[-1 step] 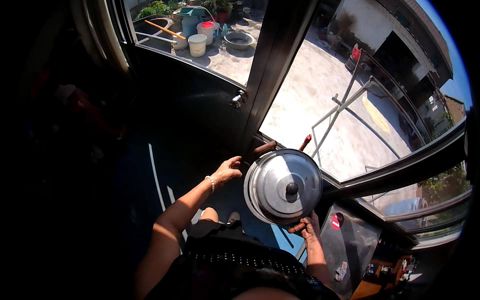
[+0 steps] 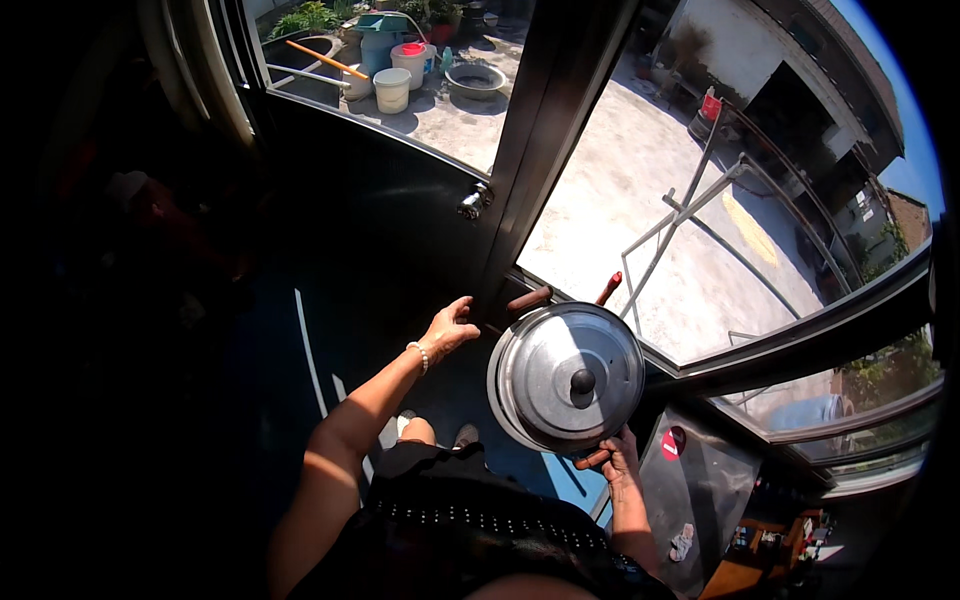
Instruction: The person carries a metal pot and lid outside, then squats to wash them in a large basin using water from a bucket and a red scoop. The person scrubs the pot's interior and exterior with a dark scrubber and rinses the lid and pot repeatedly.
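A round silver metal pot [image 2: 508,411] with a lid [image 2: 545,380] and a black knob [image 2: 582,381] is in front of me, right of centre. My right hand [image 2: 621,458] is closed round the brown handle [image 2: 592,459] on the pot's near side. The opposite brown handle [image 2: 530,299] is free of any hand. To the left of the pot, my left hand [image 2: 452,325] reaches forward with its fingers apart and holds nothing. A beaded bracelet [image 2: 418,355] is on that wrist. Just beyond the pot, a red handle [image 2: 609,288] sticks up; what it belongs to is hidden.
A dark door [image 2: 380,190] with a shiny knob [image 2: 475,201] stands ahead on the left. Window frames run along the right. Through the glass are buckets [image 2: 392,92], a basin [image 2: 476,80] and a metal frame [image 2: 690,210]. A grey surface [image 2: 700,480] lies at my right.
My left hand has moved a little forward and left, and its fingers are more spread. My right hand stays on the pot's handle.
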`<state>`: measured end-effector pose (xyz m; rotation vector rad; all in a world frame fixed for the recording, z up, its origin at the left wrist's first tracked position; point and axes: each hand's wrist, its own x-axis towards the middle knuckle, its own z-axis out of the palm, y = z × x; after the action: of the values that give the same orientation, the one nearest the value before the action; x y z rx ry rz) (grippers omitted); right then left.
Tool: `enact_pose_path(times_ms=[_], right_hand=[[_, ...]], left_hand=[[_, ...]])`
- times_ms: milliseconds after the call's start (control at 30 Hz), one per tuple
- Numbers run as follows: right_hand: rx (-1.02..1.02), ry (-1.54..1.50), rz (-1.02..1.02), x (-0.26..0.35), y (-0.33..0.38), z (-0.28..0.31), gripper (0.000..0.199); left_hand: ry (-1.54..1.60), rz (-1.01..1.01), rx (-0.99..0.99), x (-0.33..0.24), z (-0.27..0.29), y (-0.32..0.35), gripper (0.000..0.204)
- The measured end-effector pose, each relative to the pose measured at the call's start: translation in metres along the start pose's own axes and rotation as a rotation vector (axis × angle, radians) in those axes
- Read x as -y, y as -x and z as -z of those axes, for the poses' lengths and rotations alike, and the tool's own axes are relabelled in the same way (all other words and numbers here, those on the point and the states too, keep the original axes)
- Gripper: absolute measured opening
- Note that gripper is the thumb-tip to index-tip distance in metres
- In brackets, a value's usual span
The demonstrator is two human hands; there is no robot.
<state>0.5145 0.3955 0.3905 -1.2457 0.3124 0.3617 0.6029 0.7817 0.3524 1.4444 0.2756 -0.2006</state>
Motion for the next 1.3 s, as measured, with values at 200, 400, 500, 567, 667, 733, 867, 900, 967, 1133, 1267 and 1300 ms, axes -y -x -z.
enact_pose_path(times_ms=[200, 400, 500, 567, 667, 733, 867, 900, 967, 1133, 1267, 1300], right_hand=[[-0.145, -0.061, -0.065, -0.017, 0.001, -0.015, 0.052], [-0.292, -0.069, -0.205, 0.011, 0.022, -0.094, 0.04], [-0.289, -0.081, -0.161, -0.005, 0.017, -0.084, 0.045], [-0.256, -0.083, -0.185, 0.002, 0.011, -0.096, 0.038], [-0.262, -0.063, -0.137, 0.006, 0.002, -0.097, 0.046], [-0.183, -0.046, -0.163, 0.022, -0.003, -0.1, 0.052], [-0.105, -0.054, -0.05, -0.02, -0.04, -0.044, 0.05], [-0.058, -0.036, -0.101, -0.022, -0.047, -0.04, 0.049], [0.037, -0.02, -0.177, -0.017, -0.059, -0.049, 0.049], [0.231, 0.042, -0.306, 0.005, -0.087, -0.115, 0.047], [0.317, 0.11, -0.385, 0.015, -0.114, -0.183, 0.047], [0.338, 0.103, -0.382, 0.003, -0.128, -0.196, 0.045]], left_hand=[[-0.776, -0.269, -0.555, -0.083, 0.036, -0.139, 0.082], [-0.746, -0.128, -0.535, -0.079, 0.034, -0.215, 0.05], [-0.294, -0.049, -0.365, -0.067, 0.052, -0.233, 0.04], [0.005, -0.037, -0.288, -0.048, 0.068, -0.244, 0.04], [0.072, -0.057, -0.238, -0.039, 0.073, -0.227, 0.035], [0.103, -0.057, -0.172, -0.043, 0.076, -0.177, 0.023], [-0.001, -0.032, -0.182, -0.025, 0.111, -0.085, 0.025], [-0.152, -0.1, -0.274, -0.017, 0.121, -0.06, 0.03], [-0.276, -0.18, -0.458, -0.003, 0.132, 0.0, 0.045], [0.119, -0.145, -0.651, 0.076, 0.158, 0.127, 0.071], [0.473, -0.169, -0.797, 0.095, 0.168, 0.184, 0.062], [0.105, -0.2, -0.783, 0.105, 0.18, 0.195, 0.052]])
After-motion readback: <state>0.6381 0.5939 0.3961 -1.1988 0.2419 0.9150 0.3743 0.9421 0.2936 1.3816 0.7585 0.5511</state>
